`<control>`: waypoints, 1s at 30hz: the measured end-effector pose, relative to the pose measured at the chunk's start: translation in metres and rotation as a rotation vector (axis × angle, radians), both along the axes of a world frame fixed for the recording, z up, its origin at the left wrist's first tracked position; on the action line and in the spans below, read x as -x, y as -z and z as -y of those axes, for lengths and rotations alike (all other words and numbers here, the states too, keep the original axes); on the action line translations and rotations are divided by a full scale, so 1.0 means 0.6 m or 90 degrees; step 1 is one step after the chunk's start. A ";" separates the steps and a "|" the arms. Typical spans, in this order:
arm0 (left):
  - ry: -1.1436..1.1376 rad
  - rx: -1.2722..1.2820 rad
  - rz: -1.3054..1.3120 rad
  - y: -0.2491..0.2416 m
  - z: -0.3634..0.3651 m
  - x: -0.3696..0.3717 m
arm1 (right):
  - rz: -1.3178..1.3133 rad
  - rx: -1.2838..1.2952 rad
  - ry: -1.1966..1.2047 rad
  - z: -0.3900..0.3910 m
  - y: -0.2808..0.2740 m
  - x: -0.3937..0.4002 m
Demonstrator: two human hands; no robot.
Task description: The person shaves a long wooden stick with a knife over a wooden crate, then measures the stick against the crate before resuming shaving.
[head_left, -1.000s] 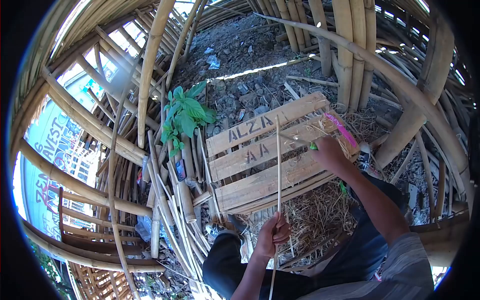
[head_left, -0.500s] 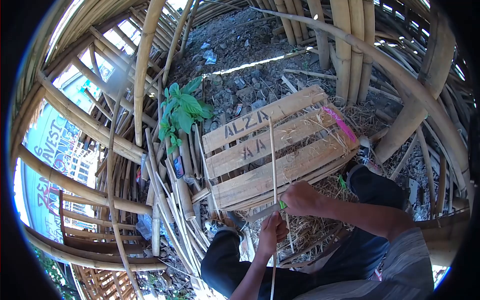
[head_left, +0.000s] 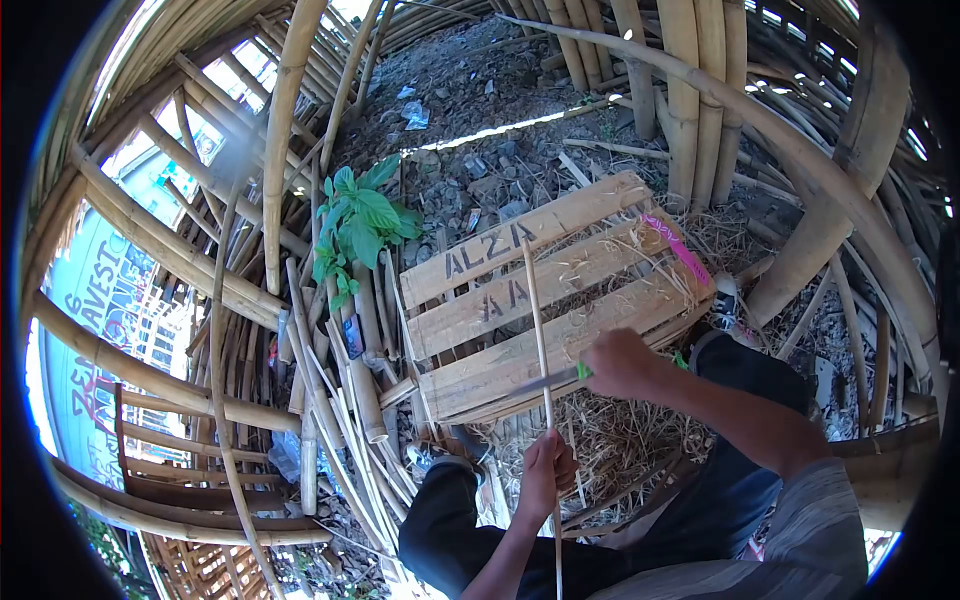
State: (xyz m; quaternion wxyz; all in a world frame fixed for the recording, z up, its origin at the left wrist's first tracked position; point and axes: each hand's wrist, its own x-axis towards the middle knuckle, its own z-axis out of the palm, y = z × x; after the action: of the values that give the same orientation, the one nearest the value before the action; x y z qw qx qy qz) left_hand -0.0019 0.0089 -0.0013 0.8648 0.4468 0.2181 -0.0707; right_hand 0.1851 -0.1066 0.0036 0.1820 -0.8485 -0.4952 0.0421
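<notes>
My left hand (head_left: 548,470) grips a thin bamboo strip (head_left: 536,320) that stands nearly upright, its top end in front of the wooden pallet (head_left: 470,300). My right hand (head_left: 618,362) holds a knife with a green handle (head_left: 560,379); its blade lies across the strip a little above my left hand. My dark trousers show at the bottom, with both knees bent.
Bamboo shavings (head_left: 620,440) cover the ground under my hands. Thick bamboo poles (head_left: 290,130) arch overhead and lean at the left and right. Short cut bamboo pieces (head_left: 360,390) lie left of the pallet, by a green plant (head_left: 360,215). A pink strip (head_left: 678,248) lies on the pallet.
My right hand with the knife came down from the pallet's far edge to the strip near my left hand, then slid a little up along it. The strip's top leaned slightly left.
</notes>
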 end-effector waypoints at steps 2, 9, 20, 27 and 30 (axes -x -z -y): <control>-0.015 -0.021 -0.012 0.000 0.004 -0.005 | -0.015 0.018 -0.089 -0.018 0.020 0.053; -0.035 -0.159 -0.035 0.025 0.040 0.013 | -0.001 -0.029 0.189 -0.014 -0.008 -0.037; -0.077 -0.146 -0.030 0.018 -0.009 -0.006 | -0.061 0.036 -0.103 -0.024 0.030 0.077; 0.037 -0.214 -0.048 0.031 0.057 0.025 | -0.111 -0.045 0.392 -0.007 -0.020 -0.098; 0.057 -0.103 -0.055 0.034 0.058 0.019 | 0.104 -0.072 0.296 0.014 0.018 -0.118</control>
State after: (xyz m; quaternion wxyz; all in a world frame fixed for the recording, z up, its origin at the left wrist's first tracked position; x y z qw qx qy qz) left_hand -0.0133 -0.0258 -0.0219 0.8116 0.5212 0.2397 -0.1104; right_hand 0.2560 -0.1147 -0.0074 0.1935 -0.9285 -0.3016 -0.0975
